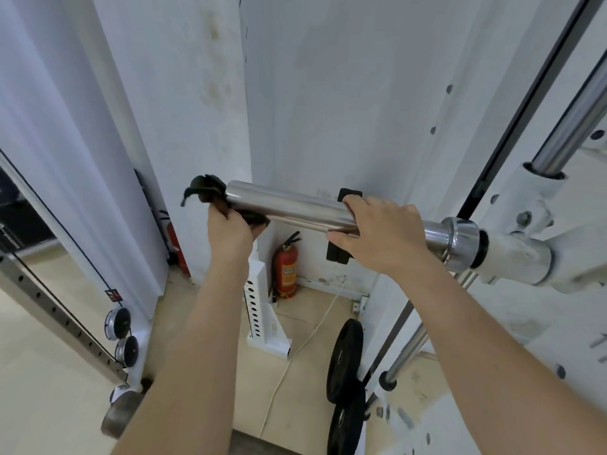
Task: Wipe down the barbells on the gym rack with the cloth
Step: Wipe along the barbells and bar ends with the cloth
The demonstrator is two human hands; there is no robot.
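A chrome barbell sleeve [289, 205] juts leftward from the white gym rack [532, 257] at mid-frame. My left hand [230, 234] grips a dark brown cloth [207, 190] wrapped over the sleeve's free end. My right hand [381, 234] holds the sleeve near its collar [460, 241], with fingers curled over the top and thumb underneath. A second chrome bar [571, 126] rises diagonally at the upper right.
White walls stand close behind the bar. On the floor are a red fire extinguisher [286, 267], a white perforated upright [262, 300], a white cable and black weight plates [345, 359]. A mirror and a cable machine with pulleys [120, 333] lie at left.
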